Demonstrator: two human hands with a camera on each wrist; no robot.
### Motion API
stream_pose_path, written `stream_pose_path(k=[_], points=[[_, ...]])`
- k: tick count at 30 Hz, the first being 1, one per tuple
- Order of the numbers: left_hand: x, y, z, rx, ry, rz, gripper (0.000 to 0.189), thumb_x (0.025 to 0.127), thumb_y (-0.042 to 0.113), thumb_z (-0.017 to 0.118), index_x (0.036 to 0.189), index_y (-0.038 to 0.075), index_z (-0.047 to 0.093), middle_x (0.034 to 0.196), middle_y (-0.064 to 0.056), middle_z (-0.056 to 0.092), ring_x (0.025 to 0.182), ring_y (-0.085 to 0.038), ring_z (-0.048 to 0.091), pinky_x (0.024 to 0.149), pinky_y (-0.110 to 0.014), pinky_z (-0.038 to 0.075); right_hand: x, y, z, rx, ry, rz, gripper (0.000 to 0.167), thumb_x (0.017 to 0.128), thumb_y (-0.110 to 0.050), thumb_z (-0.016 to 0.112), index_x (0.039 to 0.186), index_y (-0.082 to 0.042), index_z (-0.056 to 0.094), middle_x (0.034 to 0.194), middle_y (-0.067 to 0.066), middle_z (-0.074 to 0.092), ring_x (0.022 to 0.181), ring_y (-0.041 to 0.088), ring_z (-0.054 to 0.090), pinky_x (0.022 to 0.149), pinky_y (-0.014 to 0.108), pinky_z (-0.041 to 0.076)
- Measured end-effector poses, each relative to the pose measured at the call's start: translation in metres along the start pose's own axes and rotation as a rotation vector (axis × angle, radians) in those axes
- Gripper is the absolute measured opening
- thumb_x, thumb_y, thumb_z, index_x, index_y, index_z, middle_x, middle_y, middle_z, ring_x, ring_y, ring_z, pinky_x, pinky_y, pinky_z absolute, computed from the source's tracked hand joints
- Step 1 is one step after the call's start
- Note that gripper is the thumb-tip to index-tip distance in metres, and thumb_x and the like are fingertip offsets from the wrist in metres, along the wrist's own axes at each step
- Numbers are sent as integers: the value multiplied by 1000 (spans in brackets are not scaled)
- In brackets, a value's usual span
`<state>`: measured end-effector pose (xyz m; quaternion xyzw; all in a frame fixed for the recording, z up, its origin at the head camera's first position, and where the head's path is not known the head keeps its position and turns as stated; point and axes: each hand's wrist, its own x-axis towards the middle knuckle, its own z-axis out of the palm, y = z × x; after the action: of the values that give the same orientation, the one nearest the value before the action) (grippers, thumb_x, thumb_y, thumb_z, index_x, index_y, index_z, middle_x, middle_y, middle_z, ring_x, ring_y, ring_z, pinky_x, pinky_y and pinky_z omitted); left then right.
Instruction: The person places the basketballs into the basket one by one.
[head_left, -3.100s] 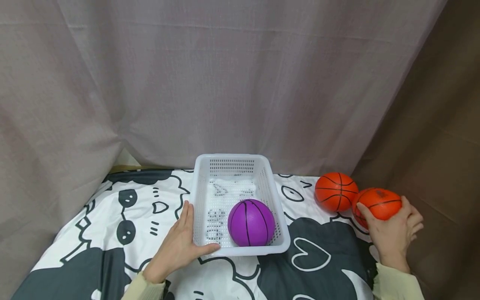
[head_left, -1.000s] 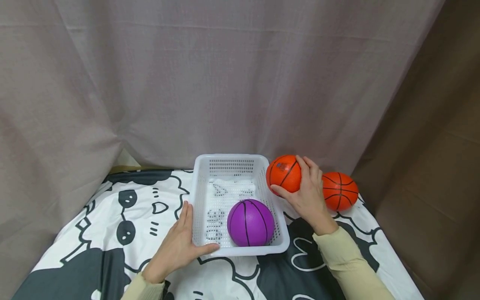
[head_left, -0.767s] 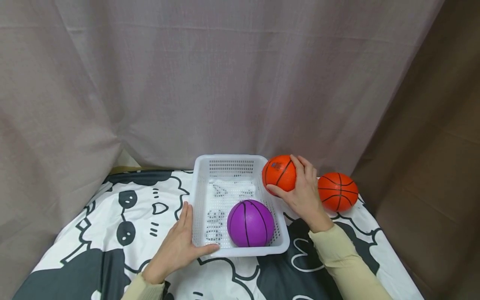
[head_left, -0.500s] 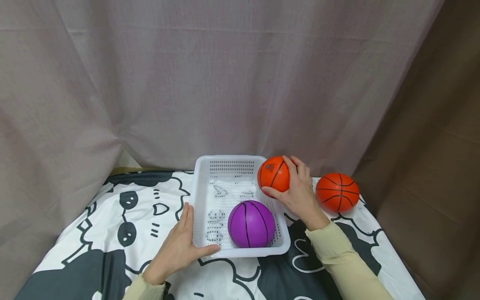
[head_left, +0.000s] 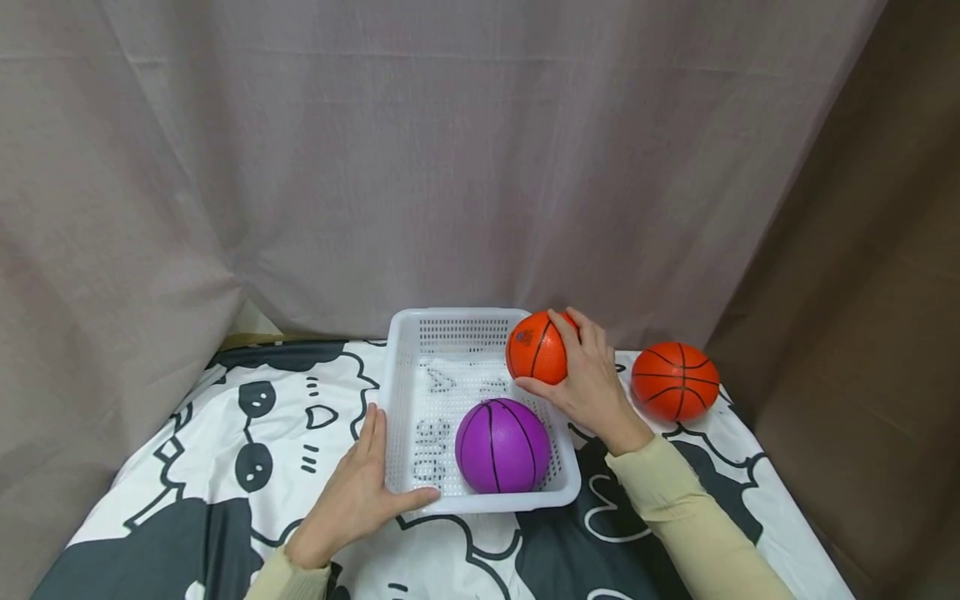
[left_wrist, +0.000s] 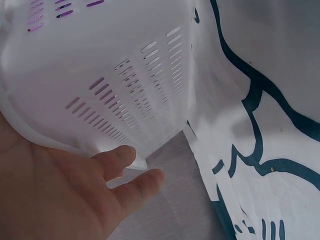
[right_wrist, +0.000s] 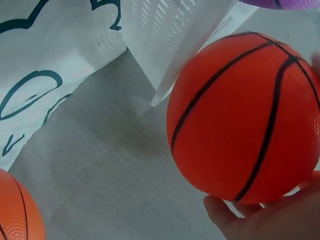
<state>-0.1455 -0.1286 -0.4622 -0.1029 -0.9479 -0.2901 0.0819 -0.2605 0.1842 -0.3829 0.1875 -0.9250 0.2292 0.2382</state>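
My right hand (head_left: pixel 596 383) holds an orange mini basketball (head_left: pixel 536 348) with black lines, its thumb and fingers spread around the ball's side. The ball is over the right rim of a white perforated plastic basket (head_left: pixel 405 400), near the back right corner. Inside the basket, toward the front right, lies a purple mini basketball (head_left: pixel 501 447). My left hand (head_left: pixel 358 492) rests against the basket's left wall with straight fingers, its thumb along the front rim. In the left wrist view, two fingertips (left_wrist: pixel 145 184) show beside the basket's edge.
A second orange basketball (head_left: pixel 675 382) sits on the cloth right of my right hand. The black-and-white cartoon cloth (head_left: pixel 300 425) covers the surface. A grey curtain (head_left: pixel 480 167) hangs close behind the basket, and a brown curtain (head_left: pixel 862 333) hangs at the right.
My right hand has lifted the orange basketball from the far right and carried it left to the basket's right rim. The left hand, basket and purple ball have stayed in place.
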Motion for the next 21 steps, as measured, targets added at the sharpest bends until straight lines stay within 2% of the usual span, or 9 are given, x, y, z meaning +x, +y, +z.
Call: stream_pose_path(k=[6,10,17,21], points=[[0,0,0,5,7,13,135,67,82,63,150,-11,10,158,-27,2,133,-48,35,105,-52,36,-2,-2,-9,56,-19,32,89,79,-57,73,148,-14,36,154,14,25,136,36,25,99,67,27],[-1,-1,0,-3,-4,0,135,67,82,63,151,-9,10,159,-25,1,133,-47,35,105,-53,36,-3,1,-18,78,6,30,89,80,-54,73,150,-14,34,155,13,23,138,34,23,101,70,23],[0,-1,-1,-4,-11,6,135,67,82,62,151,-9,9,159,-26,1,135,-47,31,107,-53,34,-10,21,-34,99,51,118,89,82,-49,73,151,-12,31,155,15,19,137,37,22,101,70,23],[0,0,-1,0,-16,0,135,67,83,61,151,-9,11,159,-25,1,134,-47,34,106,-53,35,-16,39,-45,79,107,155,90,82,-45,74,151,-9,29,154,18,20,135,39,22,102,68,22]])
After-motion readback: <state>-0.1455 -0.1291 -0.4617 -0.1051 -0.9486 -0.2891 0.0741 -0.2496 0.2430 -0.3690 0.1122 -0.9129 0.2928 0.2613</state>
